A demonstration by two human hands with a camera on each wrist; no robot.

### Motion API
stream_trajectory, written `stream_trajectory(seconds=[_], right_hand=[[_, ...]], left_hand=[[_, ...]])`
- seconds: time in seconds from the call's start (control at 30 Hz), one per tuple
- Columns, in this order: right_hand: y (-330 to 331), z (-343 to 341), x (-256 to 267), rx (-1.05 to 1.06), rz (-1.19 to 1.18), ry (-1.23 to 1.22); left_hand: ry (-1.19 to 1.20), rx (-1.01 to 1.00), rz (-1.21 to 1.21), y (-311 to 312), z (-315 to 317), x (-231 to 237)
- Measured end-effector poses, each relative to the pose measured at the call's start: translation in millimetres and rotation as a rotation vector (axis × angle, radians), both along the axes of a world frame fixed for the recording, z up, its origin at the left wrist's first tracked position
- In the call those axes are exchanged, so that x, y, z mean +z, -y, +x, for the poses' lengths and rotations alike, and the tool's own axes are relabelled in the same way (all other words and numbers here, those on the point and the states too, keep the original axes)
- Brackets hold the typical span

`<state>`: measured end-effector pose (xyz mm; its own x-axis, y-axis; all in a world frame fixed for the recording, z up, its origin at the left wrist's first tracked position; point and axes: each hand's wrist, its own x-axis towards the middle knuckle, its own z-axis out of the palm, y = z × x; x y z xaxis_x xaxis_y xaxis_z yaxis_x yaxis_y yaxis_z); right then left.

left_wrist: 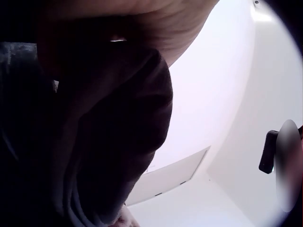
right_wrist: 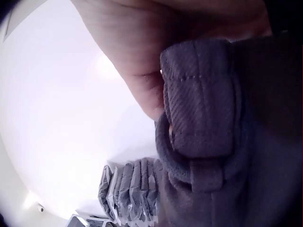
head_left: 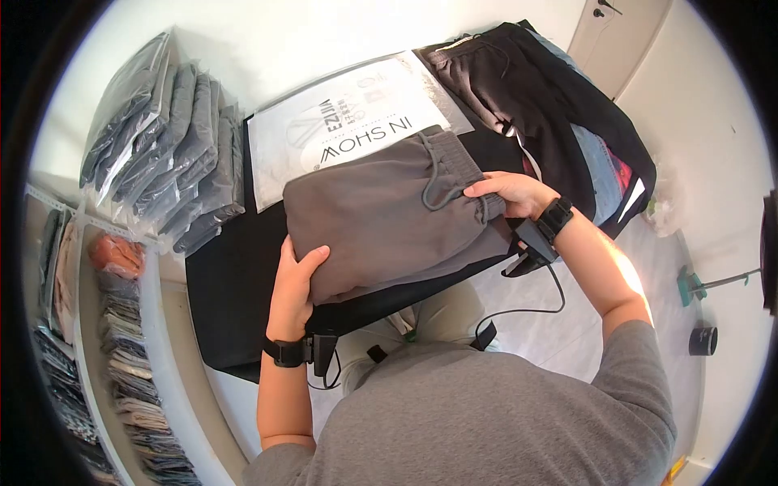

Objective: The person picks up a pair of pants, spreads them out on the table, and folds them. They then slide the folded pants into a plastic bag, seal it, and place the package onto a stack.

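Note:
Folded grey pants [head_left: 373, 215] with a drawstring are held between both hands, above the near part of the black table. The left hand [head_left: 296, 287] grips the folded end, thumb on top and fingers hidden beneath. At the waistband, the right hand [head_left: 519, 194] pinches the fabric with its thumb over the edge. In the left wrist view the left hand [left_wrist: 137, 28] is at the dark fold of the pants [left_wrist: 118, 127]. The right wrist view has the right hand [right_wrist: 137, 52] against the waistband [right_wrist: 201, 104] and cord.
A printed white bag [head_left: 348, 113] lies on the black table [head_left: 219, 300] behind the pants. Bagged grey garments [head_left: 170, 138] are stacked at the left, and black and denim clothes [head_left: 527, 89] at the right. Shelves [head_left: 146, 340] of folded clothes stand at the far left.

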<state>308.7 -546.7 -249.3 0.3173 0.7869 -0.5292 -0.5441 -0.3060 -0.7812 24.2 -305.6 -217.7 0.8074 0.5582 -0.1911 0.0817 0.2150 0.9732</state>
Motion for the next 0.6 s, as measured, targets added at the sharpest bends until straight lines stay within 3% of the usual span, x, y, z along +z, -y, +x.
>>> stream_trajectory(seconds=[0.13, 0.2, 0.3, 0.33, 0.4, 0.47, 0.57, 0.6], right_hand=[[0, -4, -4, -0.087, 0.016, -0.029], [-1, -6, -3, -0.102, 0.048, -0.048], [-1, -5, -7, -0.104, 0.050, -0.040], [-1, -6, -5, -0.111, 0.048, -0.036], [0, -8, -3, -0.064, 0.095, -0.053], [2, -9, -7, -0.080, 0.105, 0.001], [9, -11, 4, -0.125, 0.090, 0.021], [15, -19, 28, -0.138, 0.141, -0.166]], left_hand=[[0.047, 0.017, 0.045, 22, 21, 41], [0.089, -0.080, 0.236, 31, 40, 53], [0.071, -0.196, 0.287, 56, 75, 62], [0.067, -0.181, 0.515, 57, 93, 45], [-0.164, -0.380, 0.502, 81, 115, 55], [-0.127, -0.576, 1.079, 94, 130, 20], [-0.116, -0.594, 1.215, 121, 111, 10], [-0.092, -0.584, 1.248, 121, 109, 3]])
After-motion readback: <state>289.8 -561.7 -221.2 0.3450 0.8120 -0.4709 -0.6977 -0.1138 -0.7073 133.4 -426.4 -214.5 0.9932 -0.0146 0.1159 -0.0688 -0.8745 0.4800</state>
